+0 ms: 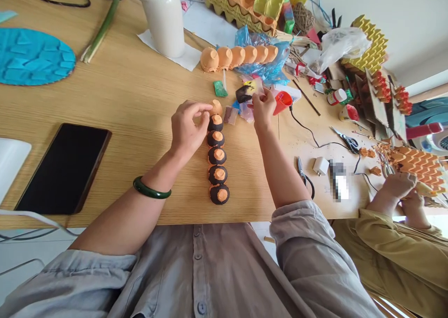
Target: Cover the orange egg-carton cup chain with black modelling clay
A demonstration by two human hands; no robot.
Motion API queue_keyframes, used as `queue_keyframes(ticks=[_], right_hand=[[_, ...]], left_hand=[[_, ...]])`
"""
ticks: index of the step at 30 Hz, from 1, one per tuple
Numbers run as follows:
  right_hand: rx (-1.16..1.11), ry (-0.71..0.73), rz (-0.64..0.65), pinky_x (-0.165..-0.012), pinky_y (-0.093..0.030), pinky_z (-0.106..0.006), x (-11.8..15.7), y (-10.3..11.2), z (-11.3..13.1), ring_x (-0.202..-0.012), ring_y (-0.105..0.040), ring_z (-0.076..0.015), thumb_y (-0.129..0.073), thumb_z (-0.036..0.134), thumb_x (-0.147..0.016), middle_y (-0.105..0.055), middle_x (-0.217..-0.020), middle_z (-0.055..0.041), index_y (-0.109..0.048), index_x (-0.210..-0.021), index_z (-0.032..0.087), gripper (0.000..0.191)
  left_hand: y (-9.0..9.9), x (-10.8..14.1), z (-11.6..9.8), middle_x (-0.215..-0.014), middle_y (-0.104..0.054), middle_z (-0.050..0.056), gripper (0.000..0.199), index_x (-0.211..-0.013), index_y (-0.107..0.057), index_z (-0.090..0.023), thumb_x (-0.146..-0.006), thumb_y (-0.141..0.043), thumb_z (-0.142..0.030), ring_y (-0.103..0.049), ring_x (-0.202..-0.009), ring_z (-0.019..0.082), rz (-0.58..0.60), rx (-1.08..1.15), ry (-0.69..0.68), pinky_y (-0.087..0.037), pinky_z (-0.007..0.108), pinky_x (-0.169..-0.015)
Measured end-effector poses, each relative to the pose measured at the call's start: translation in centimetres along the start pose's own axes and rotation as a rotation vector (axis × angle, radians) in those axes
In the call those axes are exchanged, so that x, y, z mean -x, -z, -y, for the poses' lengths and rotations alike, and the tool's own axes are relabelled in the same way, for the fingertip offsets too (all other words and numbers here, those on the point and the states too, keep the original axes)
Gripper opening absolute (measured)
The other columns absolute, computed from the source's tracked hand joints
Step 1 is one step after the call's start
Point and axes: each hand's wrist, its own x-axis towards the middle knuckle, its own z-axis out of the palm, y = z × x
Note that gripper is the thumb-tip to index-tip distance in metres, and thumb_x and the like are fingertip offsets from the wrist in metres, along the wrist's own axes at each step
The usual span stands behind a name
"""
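Note:
A strip of orange egg-carton cups (pixel 219 155) lies lengthwise on the table before me. Most of its cups are covered in black with orange tops, while the far end cup (pixel 216 107) is bare orange. My left hand (pixel 189 127) has its thumb and index finger closed at that far end, against the strip's left side. To the right, my right hand (pixel 264 107) pinches a small clear packet (pixel 246 91) with black stuff and a yellow patch in it. Beside it are a green packet (pixel 220 88), a brown packet (pixel 231 115) and a red cup (pixel 283 102).
Behind lies another bare orange strip (pixel 238 57) on blue plastic. A white jug (pixel 164 24), a phone-like black tablet (pixel 65 169) and a blue oval (pixel 35 56) are at left. Scissors (pixel 350 143) and a cable lie right. Another person's hands (pixel 402 187) work at far right.

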Motion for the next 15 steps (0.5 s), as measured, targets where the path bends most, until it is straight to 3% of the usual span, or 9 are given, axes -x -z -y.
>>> queue_keyframes(ticks=[3,5,8,12,14,15], right_hand=[[-0.398,-0.213,0.016,-0.096,-0.066,-0.033,2.3,1.9,1.4,-0.087,-0.07,-0.015,-0.068,0.028,-0.091,-0.064,-0.087,0.0022,-0.068,-0.1,0.026,0.009],[-0.504,-0.245,0.055,-0.095,-0.066,-0.031,4.4,3.2,2.5,-0.081,-0.068,-0.0133,-0.075,0.029,-0.083,-0.065,-0.082,0.0036,-0.065,-0.086,0.026,0.01],[-0.715,-0.304,0.197,-0.088,-0.066,-0.029,7.7,4.5,3.7,-0.081,-0.07,-0.013,-0.079,0.029,-0.077,-0.074,-0.086,0.003,-0.071,-0.088,0.024,0.015],[-0.907,-0.36,0.295,-0.079,-0.066,-0.028,11.2,4.6,4.2,-0.081,-0.072,-0.0138,-0.086,0.03,-0.075,-0.08,-0.088,0.0025,-0.074,-0.083,0.024,0.016],[-0.926,-0.354,0.307,-0.081,-0.068,-0.03,12.3,4.4,4.3,-0.084,-0.074,-0.0158,-0.09,0.032,-0.073,-0.083,-0.091,0.0016,-0.078,-0.087,0.024,0.019],[-0.924,-0.341,0.32,-0.08,-0.068,-0.03,12.7,4.3,4.3,-0.083,-0.074,-0.0162,-0.093,0.034,-0.072,-0.084,-0.091,0.0014,-0.08,-0.087,0.024,0.023]], left_hand=[[0.1,0.2,-0.8,-0.115,-0.082,0.007,0.023,-0.11,-0.083,-0.023,-0.095,-0.066,-0.017,-0.077,-0.108,0.023,-0.007,0.042,-0.062,-0.065,0.034,-0.096],[0.0,0.4,-1.5,-0.12,-0.081,0.008,0.024,-0.117,-0.082,-0.024,-0.098,-0.068,-0.022,-0.077,-0.113,0.023,-0.002,0.061,-0.086,-0.066,0.035,-0.099],[-0.2,0.7,-2.4,-0.129,-0.078,0.011,0.034,-0.134,-0.077,-0.025,-0.101,-0.071,-0.033,-0.076,-0.118,0.024,0.021,0.1,-0.121,-0.066,0.036,-0.101],[-0.4,1.3,-3.6,-0.148,-0.073,0.017,0.073,-0.155,-0.064,-0.025,-0.091,-0.087,-0.051,-0.075,-0.124,0.028,0.114,0.229,-0.084,-0.068,0.036,-0.099],[-0.4,1.6,-4.4,-0.14,-0.077,0.016,0.085,-0.159,-0.062,-0.022,-0.086,-0.091,-0.054,-0.078,-0.114,0.027,0.221,0.301,0.019,-0.07,0.032,-0.087],[-0.3,1.7,-4.8,-0.129,-0.081,0.014,0.082,-0.16,-0.062,-0.021,-0.089,-0.088,-0.052,-0.08,-0.107,0.026,0.274,0.326,0.098,-0.07,0.031,-0.084]])
